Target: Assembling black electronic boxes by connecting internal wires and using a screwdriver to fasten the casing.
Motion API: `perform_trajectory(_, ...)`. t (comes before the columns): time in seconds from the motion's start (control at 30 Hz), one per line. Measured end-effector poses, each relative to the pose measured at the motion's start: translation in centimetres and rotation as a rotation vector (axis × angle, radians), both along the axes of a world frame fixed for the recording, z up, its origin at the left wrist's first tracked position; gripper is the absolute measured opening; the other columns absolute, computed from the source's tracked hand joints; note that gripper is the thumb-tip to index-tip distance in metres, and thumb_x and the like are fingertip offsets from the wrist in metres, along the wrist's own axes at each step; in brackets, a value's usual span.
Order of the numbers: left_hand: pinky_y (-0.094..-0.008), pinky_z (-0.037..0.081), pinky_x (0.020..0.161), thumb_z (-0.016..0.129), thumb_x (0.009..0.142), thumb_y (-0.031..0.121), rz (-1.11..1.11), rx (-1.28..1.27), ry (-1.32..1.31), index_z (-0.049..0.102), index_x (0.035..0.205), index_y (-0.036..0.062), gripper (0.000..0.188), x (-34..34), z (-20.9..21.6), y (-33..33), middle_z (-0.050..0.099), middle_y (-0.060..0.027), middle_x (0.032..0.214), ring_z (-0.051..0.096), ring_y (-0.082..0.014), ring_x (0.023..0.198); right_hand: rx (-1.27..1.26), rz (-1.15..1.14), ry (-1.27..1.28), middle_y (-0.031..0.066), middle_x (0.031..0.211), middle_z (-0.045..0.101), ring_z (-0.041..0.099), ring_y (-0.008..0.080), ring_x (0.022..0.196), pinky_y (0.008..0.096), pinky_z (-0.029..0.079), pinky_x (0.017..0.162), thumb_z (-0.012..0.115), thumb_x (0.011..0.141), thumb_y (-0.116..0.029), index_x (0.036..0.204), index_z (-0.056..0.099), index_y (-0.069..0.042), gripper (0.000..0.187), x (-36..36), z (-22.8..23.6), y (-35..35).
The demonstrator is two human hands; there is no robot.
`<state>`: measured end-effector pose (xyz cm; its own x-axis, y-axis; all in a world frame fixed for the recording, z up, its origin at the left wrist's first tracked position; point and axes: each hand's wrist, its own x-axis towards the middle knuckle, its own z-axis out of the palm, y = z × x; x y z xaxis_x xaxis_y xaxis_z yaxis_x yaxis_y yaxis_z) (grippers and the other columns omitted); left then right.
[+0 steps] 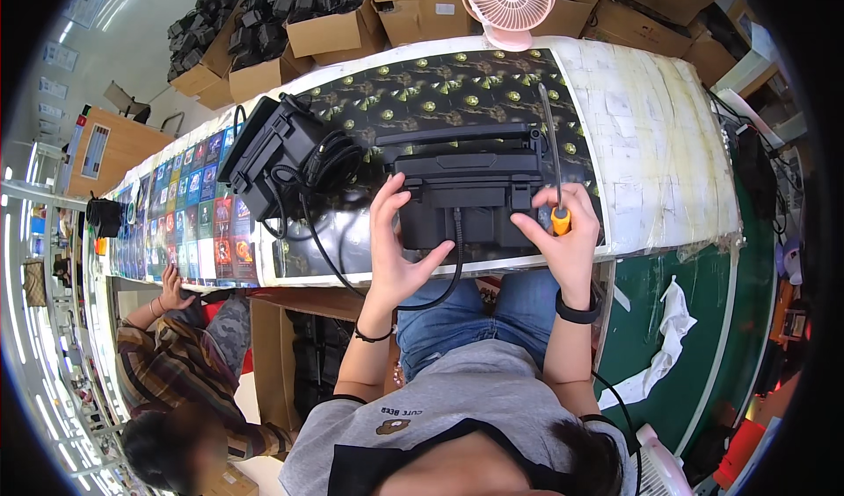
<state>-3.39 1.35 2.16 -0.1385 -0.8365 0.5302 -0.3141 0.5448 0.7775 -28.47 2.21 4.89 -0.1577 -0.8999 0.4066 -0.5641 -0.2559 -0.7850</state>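
In front of me on the table lies a black plastic case (457, 166) with a carry handle and latches. A black cable runs from its front side down towards my lap. My left hand (396, 250) grips the case's left side, fingers at the edge and thumb along the front. My right hand (567, 232) holds a screwdriver (560, 221) by its orange handle, the long shaft pointing away from me. That hand's thumb and index finger are by the right latch. Left of this case stands a second black case (277, 153) with a coiled black cable (336, 158).
A pink fan (508, 0) stands at the table's far edge. Behind it are cardboard boxes (334, 35), some filled with black parts. At the left, another person (185, 355) rests a hand on the table edge. An open carton (272, 355) stands left of my legs.
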Motion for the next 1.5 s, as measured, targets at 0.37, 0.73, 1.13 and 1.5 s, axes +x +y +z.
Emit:
perform_trajectory(0.37, -0.0525, 0.039, 0.116, 0.092, 0.066, 0.007, 0.074, -0.051, -0.042, 0.042, 0.138, 0.0084, 0.088, 0.3, -1.1, 0.1, 0.043, -0.0197, 0.149, 0.039, -0.0407, 0.144, -0.02, 0.128, -0.225, 0.0041, 0.09, 0.059, 0.06, 0.0157, 0.085, 0.0281, 0.046, 0.074, 0.085, 0.077, -0.007, 0.097, 0.073, -0.005, 0.024, 0.4, 1.3, -1.3)
perform_trajectory(0.73, -0.0552, 0.039, 0.114, 0.097, 0.061, 0.029, 0.209, -0.212, -0.333, 0.06, 0.129, 0.0054, 0.081, 0.7, 1.5, -2.4, 0.068, -0.0137, 0.129, 0.06, -0.0362, 0.128, 0.041, 0.095, -0.408, 0.0014, 0.099, 0.058, 0.055, 0.0125, 0.088, 0.0255, 0.044, 0.077, 0.086, 0.081, -0.019, 0.1, 0.06, -0.004, 0.035, 1.3, -0.2, -6.1)
perform_trajectory(1.13, -0.0528, 0.042, 0.112, 0.095, 0.062, 0.032, 0.301, -0.413, -0.475, 0.068, 0.125, 0.0022, 0.075, 0.8, 0.1, -3.4, 0.071, -0.0133, 0.127, 0.066, -0.0309, 0.121, 0.221, 0.226, -0.546, -0.0045, 0.098, 0.05, 0.044, 0.005, 0.08, 0.02, 0.039, 0.072, 0.086, 0.083, -0.021, 0.102, 0.055, -0.01, 0.038, 0.0, -0.7, -7.1)
perform_trajectory(1.5, -0.0528, 0.04, 0.112, 0.085, 0.076, 0.041, 0.307, -0.49, -0.7, 0.067, 0.125, 0.0023, 0.064, 0.8, 1.8, -2.8, 0.069, -0.0122, 0.128, 0.061, -0.0327, 0.126, 0.083, 0.168, -0.436, -0.0022, 0.097, 0.054, 0.048, 0.0083, 0.08, 0.0235, 0.044, 0.073, 0.087, 0.082, -0.025, 0.102, 0.056, -0.008, 0.04, 0.0, -2.3, -6.9)
